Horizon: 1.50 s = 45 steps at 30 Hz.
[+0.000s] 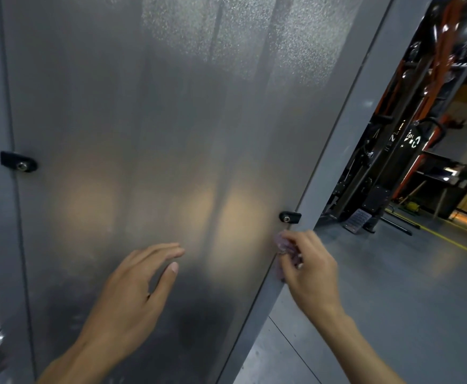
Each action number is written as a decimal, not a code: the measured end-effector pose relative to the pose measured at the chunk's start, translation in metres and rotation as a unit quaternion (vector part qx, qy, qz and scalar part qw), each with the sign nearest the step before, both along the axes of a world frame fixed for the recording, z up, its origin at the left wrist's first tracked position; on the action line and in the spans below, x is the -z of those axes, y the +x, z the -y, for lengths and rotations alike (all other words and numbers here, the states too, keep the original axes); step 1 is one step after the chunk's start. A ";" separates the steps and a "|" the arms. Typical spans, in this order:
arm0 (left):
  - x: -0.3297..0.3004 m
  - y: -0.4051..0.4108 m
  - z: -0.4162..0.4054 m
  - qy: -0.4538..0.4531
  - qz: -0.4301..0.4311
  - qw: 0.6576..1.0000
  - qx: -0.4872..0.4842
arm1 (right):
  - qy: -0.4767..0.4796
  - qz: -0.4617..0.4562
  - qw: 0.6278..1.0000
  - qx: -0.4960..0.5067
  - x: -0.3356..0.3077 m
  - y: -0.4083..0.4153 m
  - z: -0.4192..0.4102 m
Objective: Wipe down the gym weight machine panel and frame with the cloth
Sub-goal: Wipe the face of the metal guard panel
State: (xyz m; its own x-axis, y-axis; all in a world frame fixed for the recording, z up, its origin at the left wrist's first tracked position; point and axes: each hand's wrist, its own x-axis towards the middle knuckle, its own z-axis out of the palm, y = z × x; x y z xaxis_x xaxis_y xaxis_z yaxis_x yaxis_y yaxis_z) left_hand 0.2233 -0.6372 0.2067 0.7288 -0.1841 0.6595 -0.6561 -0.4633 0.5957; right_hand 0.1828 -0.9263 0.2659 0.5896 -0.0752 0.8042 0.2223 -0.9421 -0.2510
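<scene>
My one camera sits on my head, looking forward and down from close range. The panel [149,128] fills the left and middle of the frame, tilted by the wide lens. My hands come in from the bottom edge. At the right of the frame the view runs past the frame [346,151] to the floor [393,286].
</scene>
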 end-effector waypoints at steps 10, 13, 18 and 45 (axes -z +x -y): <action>-0.003 -0.003 -0.018 0.015 -0.004 1.000 -0.014 | -0.146 0.039 0.989 0.006 0.014 0.011 -0.010; -0.003 -0.005 -0.022 0.021 0.000 1.000 -0.016 | -0.195 0.003 0.980 -0.037 0.039 0.008 -0.009; -0.002 -0.006 -0.025 0.034 -0.004 0.999 -0.017 | -0.217 -0.062 0.972 -0.065 0.024 -0.001 0.001; -0.010 -0.012 -0.045 0.028 -0.001 0.999 -0.037 | -0.082 0.052 0.993 -0.063 -0.062 -0.006 -0.042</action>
State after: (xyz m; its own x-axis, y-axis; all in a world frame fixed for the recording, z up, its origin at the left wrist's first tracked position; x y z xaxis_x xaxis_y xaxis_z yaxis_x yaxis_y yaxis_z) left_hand 0.2112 -0.5922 0.2171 0.7433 -0.1665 0.6479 -0.6177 -0.5427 0.5692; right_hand 0.1768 -0.8839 0.3281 0.4997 0.1313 0.8562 0.3578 -0.9315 -0.0660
